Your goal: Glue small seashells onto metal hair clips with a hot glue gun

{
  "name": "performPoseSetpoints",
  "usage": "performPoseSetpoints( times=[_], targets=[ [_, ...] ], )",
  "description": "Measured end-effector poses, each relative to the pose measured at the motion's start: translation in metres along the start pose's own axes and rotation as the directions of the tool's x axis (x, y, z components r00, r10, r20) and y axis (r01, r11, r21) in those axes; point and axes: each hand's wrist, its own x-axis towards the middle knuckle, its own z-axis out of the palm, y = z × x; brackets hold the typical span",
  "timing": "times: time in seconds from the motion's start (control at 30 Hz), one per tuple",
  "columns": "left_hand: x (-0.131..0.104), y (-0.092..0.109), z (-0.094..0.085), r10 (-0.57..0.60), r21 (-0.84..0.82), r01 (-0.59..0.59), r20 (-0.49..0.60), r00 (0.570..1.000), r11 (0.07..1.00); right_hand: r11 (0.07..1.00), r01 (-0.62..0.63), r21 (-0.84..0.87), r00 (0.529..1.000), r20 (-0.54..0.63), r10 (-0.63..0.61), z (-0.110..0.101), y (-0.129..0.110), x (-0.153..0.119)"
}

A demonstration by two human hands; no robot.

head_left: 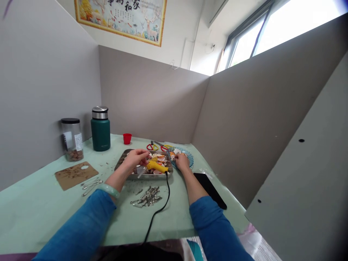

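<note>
My left hand (137, 159) hovers over the left part of a metal tray (152, 177), its thumb and fingers drawn together; whatever they hold, if anything, is too small to make out. In the tray lie many white, orange and brown shell-like pieces (162, 158). A yellow glue gun (158, 166) rests across them, its black cord running down to the table's front edge. My right hand (181, 161) reaches into a blue plate (190, 156) with similar pieces, fingers closed and their tips hidden. A pile of metal hair clips (149, 197) sits in front of the tray.
Scissors (152, 146) with red and yellow handles lie behind the tray, near a red cup (127, 139). To the left stand a green flask (100, 134) and a jar (72, 139), with brown cardboard (76, 175) and safety pins (91, 184) in front. A black phone-like slab (210, 190) lies right.
</note>
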Motion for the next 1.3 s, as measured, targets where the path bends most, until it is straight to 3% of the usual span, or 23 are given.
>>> performPoseSetpoints(
  times=[0.33, 0.4, 0.5, 0.57, 0.67, 0.73, 0.83, 0.97, 1.1, 1.3],
  targets=[
    [0.015, -0.001, -0.015, 0.036, 0.029, -0.034, -0.069, 0.997, 0.999, 0.996, 0.013, 0.086, 0.995, -0.104, -0.004, -0.017, 0.007, -0.01],
    [0.022, 0.002, -0.02, 0.064, 0.087, -0.054, -0.111, 0.992, 0.995, 0.994, 0.014, 0.108, 0.992, -0.124, 0.0, -0.021, 0.006, -0.011],
    [0.031, 0.002, -0.024, 0.141, 0.302, -0.086, -0.165, 0.976, 0.95, 0.987, 0.035, 0.155, 0.987, -0.162, -0.01, -0.025, 0.004, -0.013],
    [0.035, -0.001, -0.027, 0.207, 0.521, -0.09, -0.17, 0.963, 0.849, 0.984, 0.048, 0.174, 0.984, -0.179, -0.016, -0.024, 0.004, -0.015],
    [0.036, -0.011, -0.032, 0.307, 0.847, -0.093, -0.086, 0.948, 0.524, 0.98, 0.051, 0.193, 0.984, -0.175, -0.017, -0.02, 0.006, -0.016],
    [0.034, -0.016, -0.036, 0.277, 0.93, -0.069, -0.036, 0.96, 0.361, 0.98, 0.057, 0.19, 0.984, -0.174, -0.024, -0.016, 0.007, -0.017],
    [0.032, -0.018, -0.041, 0.233, 0.976, -0.042, -0.009, 0.973, 0.212, 0.983, 0.06, 0.171, 0.986, -0.161, -0.033, -0.012, 0.008, -0.017],
    [0.029, -0.016, -0.045, 0.131, 0.991, -0.097, 0.084, 0.988, 0.097, 0.987, 0.065, 0.149, 0.987, -0.157, -0.041, -0.011, 0.008, -0.016],
    [0.028, -0.019, -0.043, 0.032, 0.991, -0.127, 0.126, 0.992, 0.045, 0.985, 0.067, 0.157, 0.99, -0.136, -0.046, -0.01, 0.008, -0.016],
    [0.027, -0.016, -0.044, 0.116, 0.987, -0.141, 0.131, 0.985, 0.081, 0.982, 0.065, 0.175, 0.99, -0.136, -0.042, -0.008, 0.008, -0.017]
  ],
)
